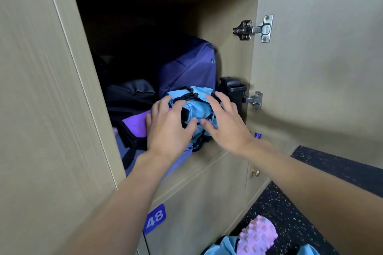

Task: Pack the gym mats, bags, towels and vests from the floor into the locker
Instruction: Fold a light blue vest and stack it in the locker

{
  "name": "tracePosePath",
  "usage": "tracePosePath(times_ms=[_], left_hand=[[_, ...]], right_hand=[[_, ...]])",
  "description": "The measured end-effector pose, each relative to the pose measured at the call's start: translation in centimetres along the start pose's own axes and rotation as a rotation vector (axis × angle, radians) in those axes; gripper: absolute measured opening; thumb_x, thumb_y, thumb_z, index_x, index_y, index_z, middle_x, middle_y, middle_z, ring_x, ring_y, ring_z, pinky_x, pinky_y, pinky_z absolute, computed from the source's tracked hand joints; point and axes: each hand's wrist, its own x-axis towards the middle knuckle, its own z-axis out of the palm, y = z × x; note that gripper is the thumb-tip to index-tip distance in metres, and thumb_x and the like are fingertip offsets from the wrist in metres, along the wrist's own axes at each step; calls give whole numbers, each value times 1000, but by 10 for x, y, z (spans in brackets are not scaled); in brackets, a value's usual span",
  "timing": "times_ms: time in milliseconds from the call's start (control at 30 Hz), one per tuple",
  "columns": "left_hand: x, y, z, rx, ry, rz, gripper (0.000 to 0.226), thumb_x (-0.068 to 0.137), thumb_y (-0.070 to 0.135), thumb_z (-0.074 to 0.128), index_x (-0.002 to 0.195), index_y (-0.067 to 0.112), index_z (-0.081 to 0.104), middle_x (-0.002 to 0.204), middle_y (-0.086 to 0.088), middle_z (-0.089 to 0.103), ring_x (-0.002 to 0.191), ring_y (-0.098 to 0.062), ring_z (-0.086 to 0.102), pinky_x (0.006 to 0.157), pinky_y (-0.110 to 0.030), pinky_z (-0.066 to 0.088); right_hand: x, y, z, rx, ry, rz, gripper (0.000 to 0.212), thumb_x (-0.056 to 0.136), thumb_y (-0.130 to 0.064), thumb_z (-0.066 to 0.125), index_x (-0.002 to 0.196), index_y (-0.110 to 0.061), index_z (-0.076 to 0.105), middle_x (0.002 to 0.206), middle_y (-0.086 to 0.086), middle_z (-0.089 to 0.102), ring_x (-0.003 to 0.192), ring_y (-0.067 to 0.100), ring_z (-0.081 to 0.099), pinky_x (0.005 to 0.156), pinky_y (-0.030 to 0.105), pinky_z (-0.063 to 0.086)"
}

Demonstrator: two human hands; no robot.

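Head camera, looking into the open locker [228, 27]: the left hand [170, 128] has its fingers curled over the top of a bunched blue vest [199, 101] and its thumb tucked in from below, so it grips the bundle. The right hand [226, 124] lies on the vest's other side with its fingers spread and nearly straight, pressing more than holding, and the two thumbs almost meet in the middle. Both forearms reach up bare from the bottom of the view. The vest is thin, slick, light blue cloth edged in black binding, crumpled into a loose roll at the front right of the compartment. Right behind it, touching, stands a purple bag [188, 68] of smooth woven fabric with a rounded top. To the left sits a black bag [130, 95], soft and slumped, with a dull sheen. Below that, under the left hand, is a folded purple cloth [134, 124] with a black border, lying on paler lilac fabric [180, 161] that reaches the shelf's front edge. A boxy black plastic lock [233, 89] is fixed to the right wall just beside the vest. The locker is pale wood-grain board, and its door [321, 68] is swung open on two metal hinges [253, 29]. A blue tag reading 48 [155, 221] marks the door below. On the dark speckled rubber floor [290, 223] lie a knobbly pink foam roller [257, 238] and, just beside it, more light blue cloth [221, 248].
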Motion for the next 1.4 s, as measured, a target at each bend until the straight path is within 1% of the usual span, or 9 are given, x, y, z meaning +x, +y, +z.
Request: tracePosePath(times_ms=[133, 300, 433, 733, 900, 1067, 1233, 1300, 1400], left_hand=[[-28, 16, -6, -27, -10, 107, 40, 88, 39, 67, 123, 21, 65, 124, -2, 56, 116, -30, 48, 99, -42, 37], [-87, 36, 16, -151, -380, 217, 45, 80, 48, 58, 113, 19, 68, 107, -5, 66, 102, -30, 60, 92, -45, 48], [-145, 37, 52, -60, -663, 269, 38, 87, 41, 66, 120, 23, 64, 114, 0, 66, 109, -24, 59, 94, -40, 48], [-270, 38, 159, -68, -1021, 264, 37, 92, 38, 62, 124, 19, 60, 123, -2, 64, 113, -27, 60, 89, -36, 49], [-311, 45, 222, -74, -1123, 277, 41, 93, 44, 61, 127, 20, 58, 129, 0, 61, 119, -23, 57, 93, -37, 48], [-310, 67, 281, -116, -1099, 290, 51, 93, 48, 61, 135, 20, 52, 134, -2, 56, 121, -24, 55, 95, -41, 48], [-299, 97, 325, -190, -1133, 238, 58, 90, 50, 66, 138, 21, 52, 135, -1, 59, 121, -23, 57, 99, -41, 48], [-300, 103, 334, -277, -1196, 140, 61, 83, 58, 67, 133, 24, 57, 124, 1, 64, 111, -21, 63, 98, -43, 50], [-306, 105, 340, -419, -1217, 51, 61, 82, 59, 67, 133, 27, 58, 112, 5, 67, 105, -17, 64, 97, -44, 52]], right_hand=[[-42, -2, -8, -7, 26, 50, 61, 96, -37, 58, 149, -17, 36, 150, 5, 27, 130, 28, 34, 105, 47, 40], [-129, 20, -2, 4, -42, 218, 52, 96, -31, 58, 142, -12, 44, 138, 15, 39, 129, 34, 37, 106, 42, 35], [-211, 49, 15, 43, -143, 398, 45, 98, -29, 55, 138, -10, 47, 134, 16, 44, 124, 34, 43, 107, 46, 36], [-361, 111, 66, 26, -437, 692, 37, 99, -29, 54, 131, -10, 55, 126, 13, 54, 118, 33, 50, 99, 43, 43], [-398, 152, 87, 14, -452, 831, 43, 100, -31, 54, 138, -11, 50, 133, 12, 51, 127, 30, 45, 103, 39, 40], [-407, 199, 98, -38, -288, 938, 57, 97, -29, 58, 147, -14, 36, 141, 11, 39, 130, 31, 40, 103, 42, 40], [-393, 232, 101, 153, -117, 1016, 69, 96, -24, 63, 154, -24, 25, 115, 6, 52, 94, 24, 56, 86, 36, 46], [-392, 240, 104, 200, -134, 1025, 57, 95, -18, 62, 148, -23, 40, 97, 3, 61, 76, 19, 56, 72, 31, 45], [-391, 242, 101, 155, -121, 999, 18, 91, -9, 60, 104, -8, 72, 80, 7, 68, 76, 23, 60, 66, 32, 43]])
